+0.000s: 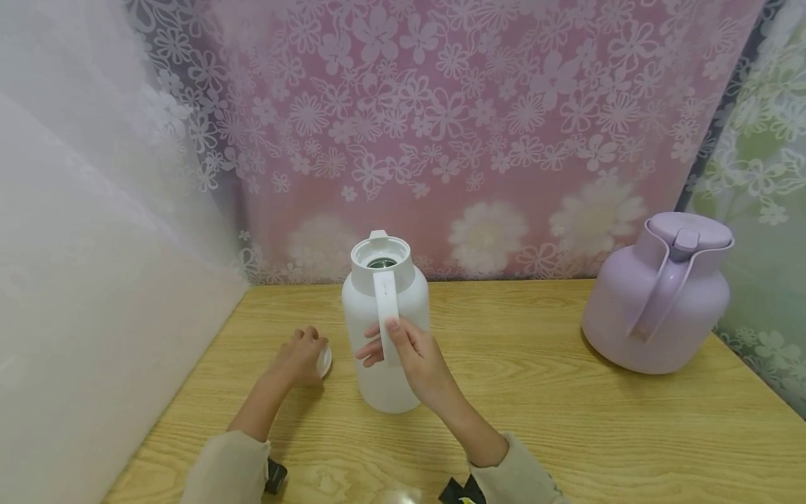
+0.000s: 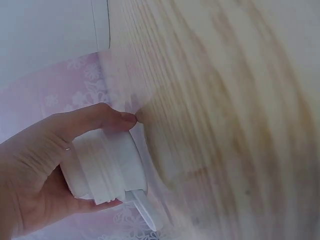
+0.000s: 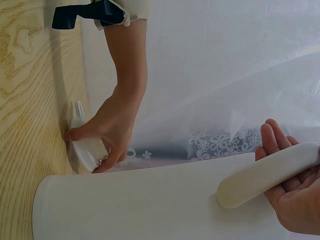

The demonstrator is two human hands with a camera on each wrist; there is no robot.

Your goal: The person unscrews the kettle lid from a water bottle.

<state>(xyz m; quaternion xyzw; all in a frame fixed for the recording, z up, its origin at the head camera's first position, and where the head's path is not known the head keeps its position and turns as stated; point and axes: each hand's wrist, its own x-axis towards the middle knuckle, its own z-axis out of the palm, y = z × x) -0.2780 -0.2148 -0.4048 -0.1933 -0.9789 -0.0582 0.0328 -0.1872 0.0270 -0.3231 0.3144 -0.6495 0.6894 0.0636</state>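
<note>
A white vacuum jug (image 1: 371, 308) stands upright on the table with its mouth uncovered, showing the shiny inner liner. My right hand (image 1: 415, 357) holds its handle (image 1: 386, 301), thumb along the near side and fingers passed behind it. To the left of the jug, my left hand (image 1: 301, 358) grips a white stopper lid (image 2: 107, 162) by its sides. That lid is tipped on the table surface, its small tab (image 2: 145, 210) sticking out. In the right wrist view, the left thumb is right at the tabletop.
A lilac vacuum jug (image 1: 658, 301) with its lid on stands at the right of the wood-grain table (image 1: 516, 378). A white wall (image 1: 113, 266) borders the left side. Behind the table hangs a pink floral curtain (image 1: 441, 140).
</note>
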